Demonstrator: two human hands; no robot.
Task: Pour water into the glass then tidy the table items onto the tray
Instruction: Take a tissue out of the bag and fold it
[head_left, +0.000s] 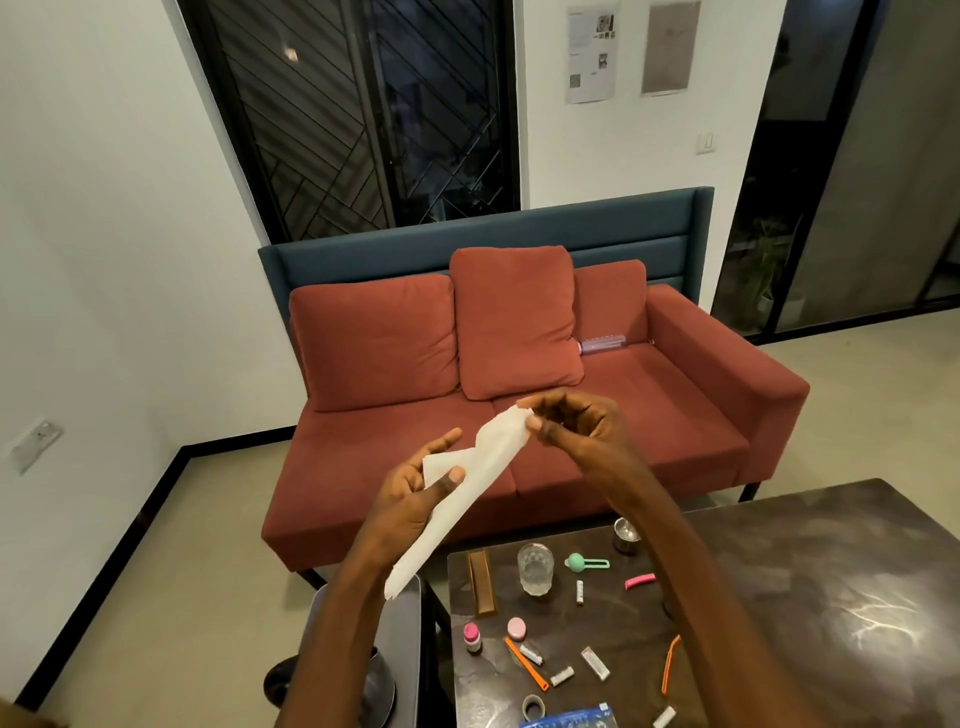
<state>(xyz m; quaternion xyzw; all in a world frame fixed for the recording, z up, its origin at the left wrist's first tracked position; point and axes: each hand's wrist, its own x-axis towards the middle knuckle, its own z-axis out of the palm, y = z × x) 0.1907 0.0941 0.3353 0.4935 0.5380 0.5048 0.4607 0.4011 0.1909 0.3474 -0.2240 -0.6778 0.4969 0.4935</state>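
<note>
Living room, red sofa (519, 374) behind a dark marble table (810, 597). Above the table's left edge, left hand (415, 493) and right hand (576, 421) each pinch an end of a white paper napkin (467, 488), stretched between them. Glass (535, 569) stands upright on the table among scattered small items; water inside cannot be told. No tray is identifiable. Best to fold the napkin flat, corners matched, before setting it down.
</note>
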